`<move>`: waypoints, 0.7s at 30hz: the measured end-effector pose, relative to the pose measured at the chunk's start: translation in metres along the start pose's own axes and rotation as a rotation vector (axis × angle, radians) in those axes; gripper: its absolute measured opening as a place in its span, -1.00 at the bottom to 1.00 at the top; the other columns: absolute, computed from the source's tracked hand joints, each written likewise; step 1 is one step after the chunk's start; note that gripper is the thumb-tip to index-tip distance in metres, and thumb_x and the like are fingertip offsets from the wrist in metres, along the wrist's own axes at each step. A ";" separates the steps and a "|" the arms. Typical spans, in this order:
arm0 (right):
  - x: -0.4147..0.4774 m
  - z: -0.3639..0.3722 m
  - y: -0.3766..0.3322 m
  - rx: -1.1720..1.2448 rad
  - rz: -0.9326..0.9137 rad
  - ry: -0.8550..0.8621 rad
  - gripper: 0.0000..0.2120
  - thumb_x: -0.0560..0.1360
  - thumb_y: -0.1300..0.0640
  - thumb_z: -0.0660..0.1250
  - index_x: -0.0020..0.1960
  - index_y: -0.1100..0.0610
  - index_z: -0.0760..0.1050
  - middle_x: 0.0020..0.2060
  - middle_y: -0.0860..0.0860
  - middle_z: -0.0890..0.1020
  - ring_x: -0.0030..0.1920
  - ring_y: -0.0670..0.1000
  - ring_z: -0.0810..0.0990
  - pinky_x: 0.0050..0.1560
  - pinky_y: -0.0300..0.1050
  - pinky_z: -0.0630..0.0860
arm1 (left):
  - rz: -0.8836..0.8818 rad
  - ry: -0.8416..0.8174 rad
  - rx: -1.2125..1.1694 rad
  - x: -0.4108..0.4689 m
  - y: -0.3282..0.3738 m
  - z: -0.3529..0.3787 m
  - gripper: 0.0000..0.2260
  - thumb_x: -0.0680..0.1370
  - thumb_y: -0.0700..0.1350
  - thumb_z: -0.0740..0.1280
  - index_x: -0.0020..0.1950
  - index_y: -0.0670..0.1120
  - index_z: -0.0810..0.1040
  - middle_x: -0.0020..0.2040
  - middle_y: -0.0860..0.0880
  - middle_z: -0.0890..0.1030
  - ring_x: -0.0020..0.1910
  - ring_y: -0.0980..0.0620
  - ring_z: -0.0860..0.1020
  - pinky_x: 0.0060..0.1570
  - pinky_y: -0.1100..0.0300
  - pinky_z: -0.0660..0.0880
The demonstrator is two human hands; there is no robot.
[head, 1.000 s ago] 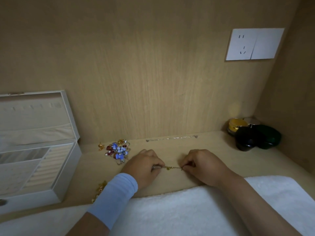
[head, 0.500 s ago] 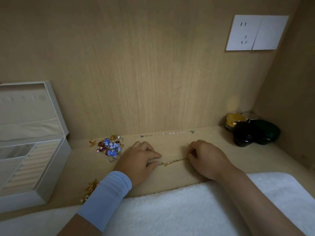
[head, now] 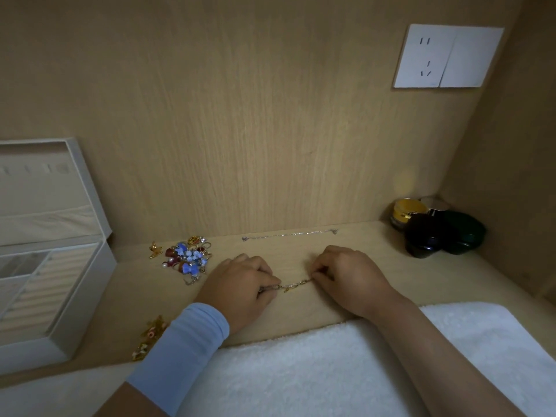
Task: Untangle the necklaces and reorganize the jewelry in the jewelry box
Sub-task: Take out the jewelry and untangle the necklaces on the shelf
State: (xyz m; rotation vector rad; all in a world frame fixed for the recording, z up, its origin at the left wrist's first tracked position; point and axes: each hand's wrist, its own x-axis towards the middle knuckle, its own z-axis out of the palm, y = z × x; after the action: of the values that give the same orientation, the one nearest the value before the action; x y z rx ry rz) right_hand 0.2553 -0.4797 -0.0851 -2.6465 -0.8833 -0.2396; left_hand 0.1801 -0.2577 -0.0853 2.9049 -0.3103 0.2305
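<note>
Gold chain (head: 296, 285): lies on the wooden shelf (head: 376, 266), pinched at one end by the left hand (head: 240, 285) and at the other by the right hand (head: 346, 278), apparently to stretch it and expose tangles. Silver chain (head: 290, 234): laid straight by the back wall, seemingly sorted. Jewelry box (head: 81, 296): open at left, presumably awaiting pieces.

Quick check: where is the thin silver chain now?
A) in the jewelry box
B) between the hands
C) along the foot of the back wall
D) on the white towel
C: the silver chain lies stretched at the foot of the wall, beyond the left hand and right hand, which pinch a gold chain.
</note>
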 end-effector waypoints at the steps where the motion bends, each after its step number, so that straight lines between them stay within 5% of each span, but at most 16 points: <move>1: -0.001 0.000 0.002 -0.010 0.013 0.003 -0.89 0.55 0.01 0.30 -0.03 -0.06 0.61 -0.10 -0.13 0.58 -0.05 -0.03 0.56 -0.01 -0.09 0.45 | -0.011 0.006 0.008 -0.001 -0.001 0.000 -0.71 0.58 0.11 0.22 0.26 0.17 0.57 0.19 0.23 0.51 0.19 0.15 0.40 0.24 0.19 0.28; 8: 0.000 0.001 -0.003 0.078 -0.042 0.012 -0.82 0.53 -0.12 0.33 0.07 -0.13 0.64 -0.09 -0.16 0.60 -0.03 -0.07 0.56 0.03 -0.10 0.47 | -0.121 -0.008 0.096 -0.009 -0.001 -0.003 -0.34 0.41 0.30 -0.13 0.33 0.13 0.52 0.24 0.18 0.50 0.22 0.08 0.41 0.20 0.13 0.36; 16: 0.001 0.003 -0.006 0.003 -0.064 0.019 -0.86 0.53 -0.02 0.30 -0.06 -0.06 0.64 -0.13 -0.12 0.60 -0.12 -0.05 0.58 -0.03 -0.13 0.38 | -0.265 -0.087 0.194 -0.017 -0.003 -0.002 -0.14 0.25 0.38 -0.34 0.52 0.23 0.15 0.50 0.14 0.21 0.46 0.06 0.17 0.41 0.06 0.15; 18: 0.000 0.002 -0.004 -0.024 -0.054 0.017 -0.85 0.54 -0.02 0.27 -0.05 -0.05 0.62 -0.14 -0.11 0.58 -0.12 -0.04 0.56 -0.04 -0.12 0.37 | -0.246 -0.059 0.174 -0.018 -0.004 -0.002 -0.18 0.27 0.40 -0.29 0.51 0.27 0.14 0.52 0.12 0.19 0.48 0.03 0.11 0.42 0.04 0.09; 21: -0.001 0.001 -0.002 -0.040 -0.042 0.011 -0.84 0.54 -0.02 0.26 -0.04 -0.05 0.61 -0.13 -0.10 0.58 -0.08 -0.03 0.55 0.01 -0.10 0.40 | -0.079 0.111 0.047 -0.012 0.000 -0.003 -0.46 0.39 0.30 0.01 0.31 0.27 0.48 0.32 0.16 0.45 0.32 0.06 0.31 0.21 0.10 0.19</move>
State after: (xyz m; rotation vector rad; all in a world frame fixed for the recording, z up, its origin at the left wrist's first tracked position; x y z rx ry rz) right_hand 0.2535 -0.4778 -0.0859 -2.6631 -0.9403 -0.2852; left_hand 0.1680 -0.2545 -0.0850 2.9286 -0.1739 0.3890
